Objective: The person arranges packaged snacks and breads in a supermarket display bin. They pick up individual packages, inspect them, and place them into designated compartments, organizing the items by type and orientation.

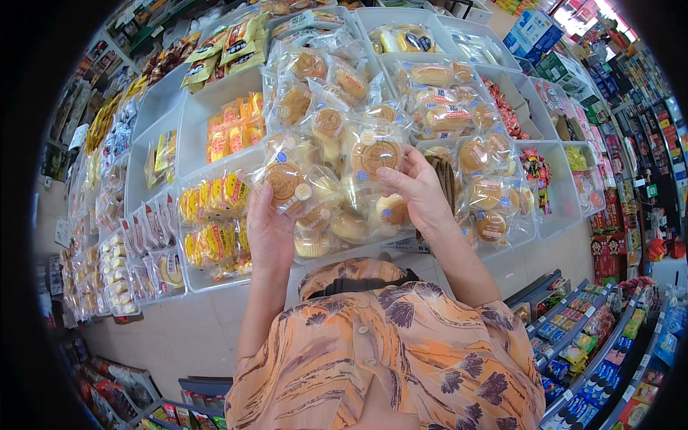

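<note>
My left hand [270, 234] grips the left side of a clear-wrapped round cake [286, 183] with a browned, stamped top. Part of that hand is hidden behind the package. With thumb and fingers, my right hand [420, 196] pinches the right edge of a similar wrapped cake [376, 155], its patterned top facing up. Both packages are over a heap of more wrapped cakes [329, 126] in a translucent plastic bin. A wrapped cake [391, 208] with a pale side lies just below my right hand's package.
Yellow-wrapped snacks [215, 244] fill the bin at left, and orange packets [236, 126] lie in the bin behind it. Wrapped buns [492, 193] are piled at right, beside a brown corrugated piece [443, 174]. Stocked shelves [586, 344] stand at lower right.
</note>
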A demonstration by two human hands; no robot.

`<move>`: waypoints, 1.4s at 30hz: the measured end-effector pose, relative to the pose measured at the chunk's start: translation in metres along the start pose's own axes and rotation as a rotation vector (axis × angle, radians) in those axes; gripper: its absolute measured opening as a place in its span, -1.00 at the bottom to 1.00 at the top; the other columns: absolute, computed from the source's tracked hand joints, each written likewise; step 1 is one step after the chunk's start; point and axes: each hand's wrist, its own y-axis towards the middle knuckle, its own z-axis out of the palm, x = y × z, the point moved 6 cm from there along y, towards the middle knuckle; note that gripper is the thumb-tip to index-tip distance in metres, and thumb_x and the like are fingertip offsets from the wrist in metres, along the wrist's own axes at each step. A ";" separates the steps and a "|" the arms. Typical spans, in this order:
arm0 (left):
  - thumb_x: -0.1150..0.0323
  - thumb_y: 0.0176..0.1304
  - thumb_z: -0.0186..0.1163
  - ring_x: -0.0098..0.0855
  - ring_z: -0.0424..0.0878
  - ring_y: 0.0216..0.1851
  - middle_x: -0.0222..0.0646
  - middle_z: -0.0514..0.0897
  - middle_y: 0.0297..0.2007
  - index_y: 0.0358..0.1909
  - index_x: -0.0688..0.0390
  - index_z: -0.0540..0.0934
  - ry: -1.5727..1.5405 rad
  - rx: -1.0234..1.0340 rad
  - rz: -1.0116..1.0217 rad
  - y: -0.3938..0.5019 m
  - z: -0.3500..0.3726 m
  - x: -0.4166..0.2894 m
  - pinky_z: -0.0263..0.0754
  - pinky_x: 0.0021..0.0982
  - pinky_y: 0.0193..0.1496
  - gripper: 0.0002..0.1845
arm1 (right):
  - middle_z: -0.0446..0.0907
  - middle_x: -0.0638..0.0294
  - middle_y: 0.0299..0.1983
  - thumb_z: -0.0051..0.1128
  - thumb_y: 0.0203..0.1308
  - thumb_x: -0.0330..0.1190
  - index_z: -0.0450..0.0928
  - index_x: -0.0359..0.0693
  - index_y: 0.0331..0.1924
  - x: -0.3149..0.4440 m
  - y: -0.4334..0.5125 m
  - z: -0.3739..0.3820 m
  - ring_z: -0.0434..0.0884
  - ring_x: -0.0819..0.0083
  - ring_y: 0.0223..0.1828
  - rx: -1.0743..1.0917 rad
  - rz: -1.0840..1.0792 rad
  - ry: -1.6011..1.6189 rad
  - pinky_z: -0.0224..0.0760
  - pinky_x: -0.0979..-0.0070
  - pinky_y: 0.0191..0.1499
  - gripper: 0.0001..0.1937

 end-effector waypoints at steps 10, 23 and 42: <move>0.14 0.47 -0.03 -0.09 0.54 0.18 -0.20 0.55 0.18 0.30 0.23 0.34 -0.017 -0.013 0.021 -0.001 -0.006 -0.005 0.43 -0.03 0.27 -0.50 | 0.62 0.26 -0.06 0.33 0.18 -0.33 0.35 -0.31 0.23 -0.001 -0.001 0.001 0.61 0.58 -0.14 0.007 -0.002 -0.037 0.45 0.64 -0.24 -0.43; 0.18 0.15 0.35 -0.26 0.55 0.15 -0.23 0.60 0.09 0.22 0.22 0.43 -0.219 0.292 -0.225 -0.020 0.022 0.018 0.41 -0.14 0.28 -0.38 | 0.58 0.26 -0.01 0.14 0.36 -0.28 0.26 -0.35 0.37 -0.007 -0.011 0.040 0.53 0.66 -0.24 0.139 0.020 -0.420 0.44 0.65 -0.22 -0.42; -0.08 0.18 0.29 -0.07 0.31 0.37 -0.21 0.42 0.32 0.36 0.04 0.33 -0.672 0.210 -0.149 -0.004 -0.028 -0.002 0.01 0.25 0.45 -0.23 | 0.44 0.06 0.07 0.48 -0.18 -0.27 0.35 -0.17 0.26 0.015 -0.043 0.015 0.41 0.12 0.18 0.405 -0.566 -1.805 0.21 0.16 0.28 -0.20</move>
